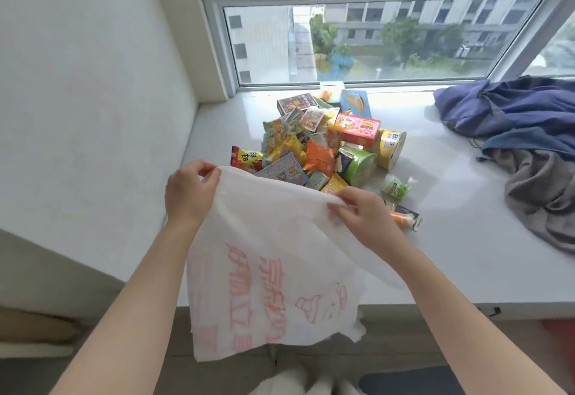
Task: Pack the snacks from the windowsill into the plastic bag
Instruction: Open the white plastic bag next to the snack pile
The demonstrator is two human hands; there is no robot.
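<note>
A white plastic bag (267, 257) with red print hangs flat in front of the white windowsill (451, 254), its lower part below the sill's edge. My left hand (189, 189) pinches the bag's top left corner. My right hand (364, 214) grips the top edge on the right. Behind the bag lies a pile of colourful snacks (320, 142): a pink box (357, 128), a yellow tub (390, 148), a green tub (354, 164), an orange packet (320, 156). Small packets (404, 217) lie to the right of my right hand.
Blue and grey clothes (535, 145) are heaped on the sill's right side. The window (373, 42) runs along the back and a white wall (93, 98) stands at the left. The floor (404, 348) and my white footwear show below.
</note>
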